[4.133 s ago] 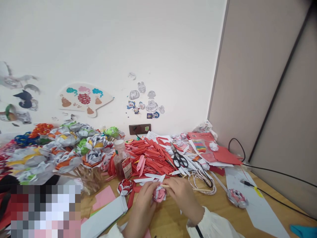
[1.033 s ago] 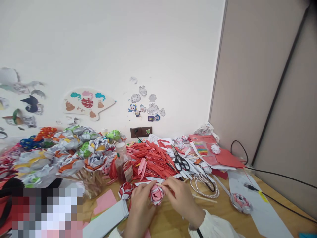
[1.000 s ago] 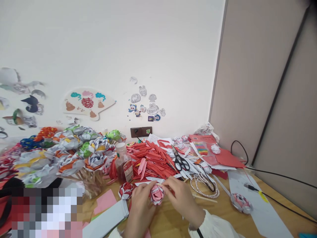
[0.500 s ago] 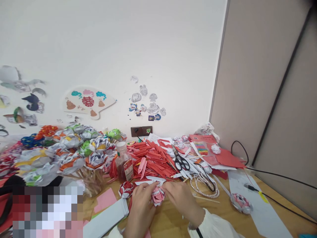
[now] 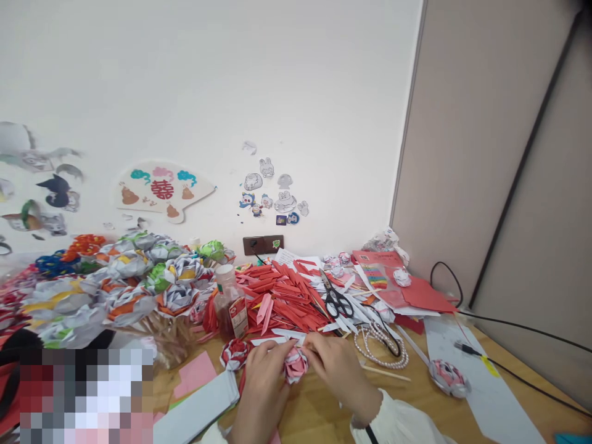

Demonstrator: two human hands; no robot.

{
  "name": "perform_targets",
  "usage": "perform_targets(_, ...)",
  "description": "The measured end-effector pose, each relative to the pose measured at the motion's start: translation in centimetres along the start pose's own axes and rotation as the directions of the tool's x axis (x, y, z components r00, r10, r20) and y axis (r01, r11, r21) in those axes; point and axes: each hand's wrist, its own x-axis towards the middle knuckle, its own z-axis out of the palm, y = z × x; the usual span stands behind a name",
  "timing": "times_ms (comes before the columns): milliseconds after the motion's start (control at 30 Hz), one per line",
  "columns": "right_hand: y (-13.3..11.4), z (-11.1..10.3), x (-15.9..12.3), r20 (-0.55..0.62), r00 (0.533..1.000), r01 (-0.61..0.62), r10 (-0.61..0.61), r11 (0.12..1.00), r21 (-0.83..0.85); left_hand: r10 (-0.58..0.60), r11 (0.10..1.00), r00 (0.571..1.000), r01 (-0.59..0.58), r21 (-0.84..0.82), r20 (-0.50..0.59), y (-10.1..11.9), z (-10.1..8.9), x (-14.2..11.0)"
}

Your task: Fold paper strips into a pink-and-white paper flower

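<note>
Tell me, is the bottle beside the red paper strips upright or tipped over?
Upright: the bottle stands with its pale top uppermost.

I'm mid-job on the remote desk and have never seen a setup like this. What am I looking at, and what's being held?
There's no machine here: these are a person's bare hands, seen from a camera worn on the head, looking forward and down. The left hand has its grip on a pink-and-white paper flower. The right hand meets the flower's edge; whether it pinches anything is hard to tell. On the wooden table are a heap of folded red strips, black-handled scissors, white beads and, to the left, a large bunch of paper flowers.
</note>
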Motion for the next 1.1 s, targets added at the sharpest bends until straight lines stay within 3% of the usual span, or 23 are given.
perform_targets(200,0.02,0.05,-0.14,-0.158,0.985,0.068,-0.068,0.998,-0.003,0.029,0.999,0.999,-0.029,0.022,-0.025,0.12,-0.35,0.02)
perform_targets(500,0.01,0.28,-0.21,-0.208,0.967,0.164,-0.147,0.984,0.068,0.054,0.998,0.998,-0.052,0.047,-0.037,0.31,-0.54,0.24)
perform_targets(633,0.1,0.48,-0.31,-0.204,0.955,0.21,-0.217,0.976,-0.053,0.047,0.998,0.998,-0.045,0.047,-0.041,0.17,-0.36,0.15)
perform_targets(800,0.39,0.68,-0.58,-0.237,0.9,0.311,-0.365,0.921,-0.234,0.003,1.0,1.0,-0.003,-0.007,-0.006,0.02,-0.46,0.02)
perform_targets(967,0.61,0.63,-0.56,-0.079,0.93,0.329,-0.358,0.911,-0.249,-0.078,0.994,0.997,0.08,-0.079,0.028,-0.46,-0.25,0.18)
perform_targets(1100,0.79,0.44,-0.27,0.059,0.96,0.28,-0.274,0.936,-0.211,-0.182,0.974,0.982,0.186,-0.132,0.039,-0.43,-0.1,0.29)
